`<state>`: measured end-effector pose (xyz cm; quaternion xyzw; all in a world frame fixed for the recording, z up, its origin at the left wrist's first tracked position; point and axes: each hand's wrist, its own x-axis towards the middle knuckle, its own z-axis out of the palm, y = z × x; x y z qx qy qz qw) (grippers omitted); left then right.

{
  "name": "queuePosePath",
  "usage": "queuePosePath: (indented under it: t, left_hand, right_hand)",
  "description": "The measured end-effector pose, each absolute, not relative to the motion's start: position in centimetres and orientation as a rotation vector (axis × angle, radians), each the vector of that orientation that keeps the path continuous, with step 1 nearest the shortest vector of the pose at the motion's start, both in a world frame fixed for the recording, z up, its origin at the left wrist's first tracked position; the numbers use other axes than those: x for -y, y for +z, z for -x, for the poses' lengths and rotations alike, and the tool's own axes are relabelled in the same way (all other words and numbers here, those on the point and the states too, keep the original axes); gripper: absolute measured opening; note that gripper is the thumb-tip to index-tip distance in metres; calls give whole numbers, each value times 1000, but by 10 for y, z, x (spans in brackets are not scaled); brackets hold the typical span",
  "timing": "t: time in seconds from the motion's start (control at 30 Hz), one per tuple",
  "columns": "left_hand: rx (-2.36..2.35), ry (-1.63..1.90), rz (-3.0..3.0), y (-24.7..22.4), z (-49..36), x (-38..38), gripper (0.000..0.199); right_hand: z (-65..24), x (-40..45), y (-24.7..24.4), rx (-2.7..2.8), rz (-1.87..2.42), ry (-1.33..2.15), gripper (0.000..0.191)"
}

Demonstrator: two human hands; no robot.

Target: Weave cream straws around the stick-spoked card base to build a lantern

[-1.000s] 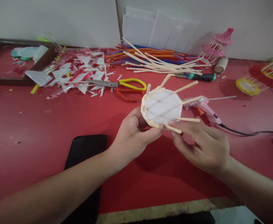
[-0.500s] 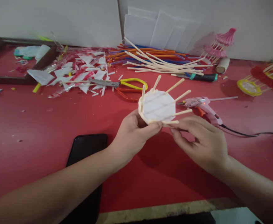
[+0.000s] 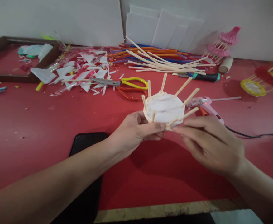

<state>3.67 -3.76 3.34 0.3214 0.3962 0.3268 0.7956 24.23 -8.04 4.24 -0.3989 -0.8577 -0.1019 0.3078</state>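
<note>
A white paper disc (image 3: 165, 109) with several short wooden sticks (image 3: 183, 86) standing up and leaning outward around its edge is held above the table. My left hand (image 3: 141, 129) is closed on its near left edge, thumb on top and fingers underneath. A cream band (image 3: 146, 115) runs along part of the rim. At the near right edge, my right hand (image 3: 211, 143) has its thumb and forefinger pinched together by the foot of a stick. What lies between those fingertips is hidden. A pink glue gun (image 3: 208, 107) lies behind my right hand, partly covered by a stick and the hand.
Yellow-and-red-handled scissors (image 3: 131, 85) lie beyond the disc, beside white paper scraps (image 3: 87, 67). Cream and coloured pipe cleaners (image 3: 164, 60) are piled at the back near a cutter knife (image 3: 205, 77). A black phone (image 3: 87, 146) lies under my left forearm. Stick models (image 3: 253, 87) stand right.
The disc has turned and shifted slightly right, with different sticks now facing me. My right hand has moved right, its fingertips still at the near edge. The view has shifted slightly.
</note>
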Motion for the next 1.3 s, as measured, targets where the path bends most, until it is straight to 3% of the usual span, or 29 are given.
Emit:
queuePosePath:
  t: [0.17, 0.43, 0.73, 1.3]
  left_hand:
    - [-855, 778, -665, 29, -35, 35, 22]
    - [-836, 756, -671, 25, -34, 35, 19]
    - [-830, 714, -655, 28, -38, 39, 29]
    - [-875, 683, -618, 31, -37, 42, 21]
  right_hand:
    - [-248, 82, 39, 2232, 1055, -360, 31]
    - [-252, 75, 31, 2236, 1106, -192, 28]
    - [-228, 81, 32, 1984, 1257, 126, 7]
    - [-250, 73, 29, 2137, 982, 315, 19]
